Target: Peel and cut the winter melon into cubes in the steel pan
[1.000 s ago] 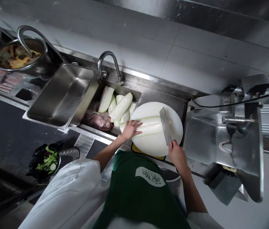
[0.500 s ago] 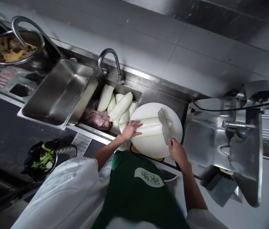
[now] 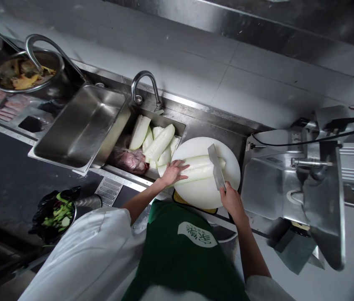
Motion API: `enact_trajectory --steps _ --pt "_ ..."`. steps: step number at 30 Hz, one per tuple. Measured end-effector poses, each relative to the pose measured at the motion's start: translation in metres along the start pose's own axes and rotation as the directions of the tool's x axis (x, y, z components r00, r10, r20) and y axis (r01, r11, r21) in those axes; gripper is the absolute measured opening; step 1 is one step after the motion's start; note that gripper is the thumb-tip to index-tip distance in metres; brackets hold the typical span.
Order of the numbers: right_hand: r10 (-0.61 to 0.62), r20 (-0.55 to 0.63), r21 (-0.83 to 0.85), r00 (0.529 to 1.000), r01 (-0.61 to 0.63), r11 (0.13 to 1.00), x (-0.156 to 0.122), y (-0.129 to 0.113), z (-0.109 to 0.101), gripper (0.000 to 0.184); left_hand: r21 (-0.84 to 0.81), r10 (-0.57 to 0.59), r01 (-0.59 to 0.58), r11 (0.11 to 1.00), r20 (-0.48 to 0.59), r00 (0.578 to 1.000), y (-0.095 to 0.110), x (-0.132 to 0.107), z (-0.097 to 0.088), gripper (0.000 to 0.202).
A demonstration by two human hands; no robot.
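Note:
A long, pale green-white peeled gourd piece (image 3: 197, 169) lies across the round white cutting board (image 3: 206, 196), its pale inner face upward. My left hand (image 3: 173, 173) rests on its left end with fingers spread. In my right hand (image 3: 232, 200) is the handle of a cleaver (image 3: 216, 167). Its broad blade crosses the gourd near the right end; whether it has cut in, I cannot tell. More peeled gourd pieces (image 3: 160, 142) are heaped in the sink (image 3: 181, 127) left of the board, beside a plastic-wrapped, reddish lump (image 3: 129, 160).
A deep steel pan (image 3: 79, 125) stands left of the sink, behind which a curved faucet (image 3: 145, 75) rises. Farther left is a pot (image 3: 29, 71) with yellowish contents. A steel slicing machine (image 3: 293, 179) flanks the board's right. A black-lined bin (image 3: 59, 213) with green scraps sits lower left.
The camera view has shifted slightly, so the sink and pots appear lower. Both hands, the cleaver and the gourd keep nearly the same places on the board.

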State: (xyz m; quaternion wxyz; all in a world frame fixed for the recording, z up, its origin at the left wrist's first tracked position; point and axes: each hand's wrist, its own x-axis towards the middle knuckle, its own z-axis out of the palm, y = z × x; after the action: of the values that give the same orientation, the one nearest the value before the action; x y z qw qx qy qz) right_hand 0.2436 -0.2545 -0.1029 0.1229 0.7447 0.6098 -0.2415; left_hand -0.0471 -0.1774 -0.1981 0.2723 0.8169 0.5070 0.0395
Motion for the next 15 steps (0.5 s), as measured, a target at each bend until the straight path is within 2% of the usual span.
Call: enact_trajectory --steps 2,7,12,15 --pt "0.006 -0.009 -0.048 1.000 -0.006 0.999 -0.003 -0.007 -0.003 0.031 0.008 -0.007 0.007 1.000 0.000 1.000 0.000 0.000 -0.001 0.066" --pt "-0.014 0.054 -0.085 0.998 0.019 0.996 -0.005 -0.016 -0.011 0.034 0.027 -0.024 0.024 0.999 0.011 1.000 0.000 0.003 -0.007 0.065" --pt "0.010 0.025 -0.086 1.000 -0.007 0.996 0.000 -0.017 -0.007 0.036 -0.036 -0.036 0.038 0.999 0.074 0.997 -0.003 0.009 -0.011 0.068" --pt "-0.030 -0.001 -0.083 1.000 0.029 0.996 -0.003 -0.012 -0.011 0.031 -0.015 -0.052 0.053 0.998 0.085 0.995 -0.002 0.009 -0.014 0.070"
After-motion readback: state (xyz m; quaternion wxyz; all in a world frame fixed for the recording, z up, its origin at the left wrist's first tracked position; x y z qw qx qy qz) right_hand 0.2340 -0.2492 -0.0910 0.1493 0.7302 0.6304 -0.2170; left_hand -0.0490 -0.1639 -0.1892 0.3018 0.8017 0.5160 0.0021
